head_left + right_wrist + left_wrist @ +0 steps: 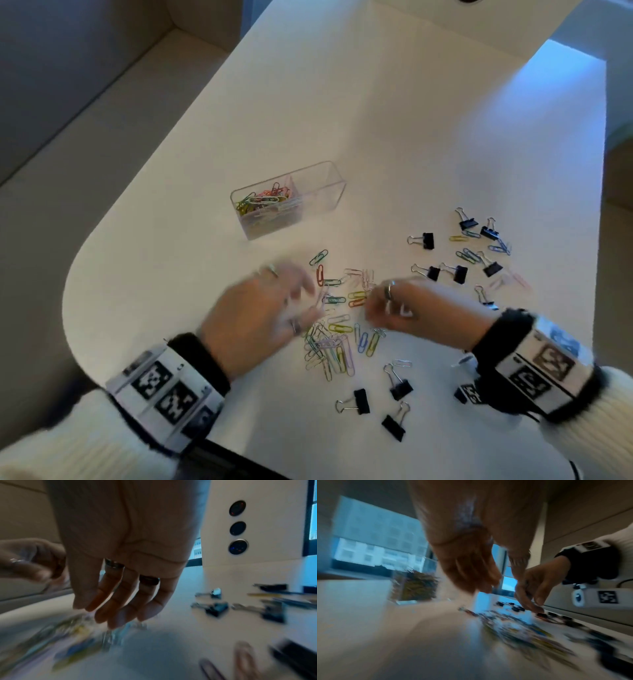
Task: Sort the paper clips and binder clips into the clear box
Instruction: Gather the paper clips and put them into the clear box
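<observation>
A clear two-part box [287, 200] stands on the white table [376, 120]; its left compartment holds coloured paper clips, its right one looks empty. A loose pile of coloured paper clips [335, 342] lies in front of it. Black binder clips [428, 240] are scattered to the right and near the front edge [397, 387]. My left hand [308, 301] hovers blurred over the pile's left side; what its fingers hold is unclear. My right hand [111, 615] hangs over the pile's right side with fingers extended and nothing between them.
The table's rounded corner drops off at the left [78, 274], with a beige bench [68, 120] beyond it. A white column with three round buttons [237, 527] rises behind the binder clips. More paper clips [469, 255] lie among the right-hand binder clips.
</observation>
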Demonstrator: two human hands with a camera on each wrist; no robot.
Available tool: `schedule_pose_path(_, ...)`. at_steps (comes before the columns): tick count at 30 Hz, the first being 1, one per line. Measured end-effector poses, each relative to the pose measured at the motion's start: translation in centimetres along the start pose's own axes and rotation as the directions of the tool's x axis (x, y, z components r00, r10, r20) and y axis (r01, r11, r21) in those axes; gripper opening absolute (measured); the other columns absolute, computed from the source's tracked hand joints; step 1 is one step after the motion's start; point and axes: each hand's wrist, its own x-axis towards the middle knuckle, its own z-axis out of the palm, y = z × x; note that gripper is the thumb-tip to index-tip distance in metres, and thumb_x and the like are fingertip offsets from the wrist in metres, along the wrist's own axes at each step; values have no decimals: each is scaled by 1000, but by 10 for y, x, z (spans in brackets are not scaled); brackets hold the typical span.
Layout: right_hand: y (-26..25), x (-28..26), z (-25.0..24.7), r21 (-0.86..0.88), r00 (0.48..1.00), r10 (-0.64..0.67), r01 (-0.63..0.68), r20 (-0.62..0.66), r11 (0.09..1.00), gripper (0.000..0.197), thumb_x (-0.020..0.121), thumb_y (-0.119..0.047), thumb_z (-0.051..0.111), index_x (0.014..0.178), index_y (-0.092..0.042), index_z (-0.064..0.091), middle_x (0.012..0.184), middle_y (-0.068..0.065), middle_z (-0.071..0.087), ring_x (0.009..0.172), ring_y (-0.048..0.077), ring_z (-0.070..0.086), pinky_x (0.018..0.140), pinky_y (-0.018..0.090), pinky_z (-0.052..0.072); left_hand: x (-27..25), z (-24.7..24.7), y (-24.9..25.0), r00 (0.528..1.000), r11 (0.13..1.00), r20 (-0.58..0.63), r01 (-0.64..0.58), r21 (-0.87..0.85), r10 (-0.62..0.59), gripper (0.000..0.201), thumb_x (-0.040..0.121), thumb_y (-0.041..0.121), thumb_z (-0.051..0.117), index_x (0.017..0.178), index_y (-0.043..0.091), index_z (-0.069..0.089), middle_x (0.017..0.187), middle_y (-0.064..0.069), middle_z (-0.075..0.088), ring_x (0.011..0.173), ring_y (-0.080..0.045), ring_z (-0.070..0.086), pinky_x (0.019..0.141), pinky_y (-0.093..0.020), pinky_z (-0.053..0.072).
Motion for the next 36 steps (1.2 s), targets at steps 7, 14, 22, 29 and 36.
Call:
schedule_pose_path(7, 30, -32, 27, -27, 972, 191, -189, 140, 982, 26, 83, -31, 63, 107, -31, 54, 86, -18, 46, 77, -1, 47, 73, 14, 44, 0, 58, 17, 826, 979, 534, 104, 176, -184, 37, 76, 52, 64, 82, 24, 40, 80, 7, 49, 76, -15, 49, 63, -27, 35)
schedule_pose_path(14, 33, -23, 26, -51, 970, 244, -244, -15, 968, 19, 84, -28, 61, 101, -21, 54, 88, -10, 48, 77, 8, 46, 70, 18, 42, 29, 66, 31, 895, 983, 418, 102, 155, -158, 27, 85, 45, 56, 84, 23, 41, 85, 4, 55, 80, -17, 53, 65, -27, 41)
schedule_pose_path(22, 22, -14, 31, -150, 970, 236, -243, -61, 958, 73, 69, -48, 71, 125, -20, 35, 120, -2, 32, 86, 14, 51, 67, 23, 49, 19, 48, 16, 796, 883, 418, 293, 368, -438, 77, 60, 64, 69, 111, 17, 35, 109, -2, 59, 101, -22, 56, 77, -32, 46)
schedule_pose_path(29, 16, 9, 18, -106, 969, 205, -221, -141, 970, 88, 60, -51, 75, 131, -23, 30, 122, 1, 29, 97, 19, 52, 78, 29, 53, 29, 53, 23, 824, 917, 403, 350, 189, -398, 67, 67, 51, 72, 108, 16, 35, 104, -5, 58, 96, -24, 56, 75, -32, 43)
schedule_pose_path(36, 21, -7, 25, 23, 945, 326, -325, -23, 945, 65, 73, -31, 73, 126, -19, 37, 123, 1, 39, 101, 20, 55, 88, 30, 50, 7, 52, 15, 758, 911, 505, 347, 224, -413, 65, 57, 43, 82, 94, 16, 35, 86, -4, 56, 80, -23, 58, 66, -30, 41)
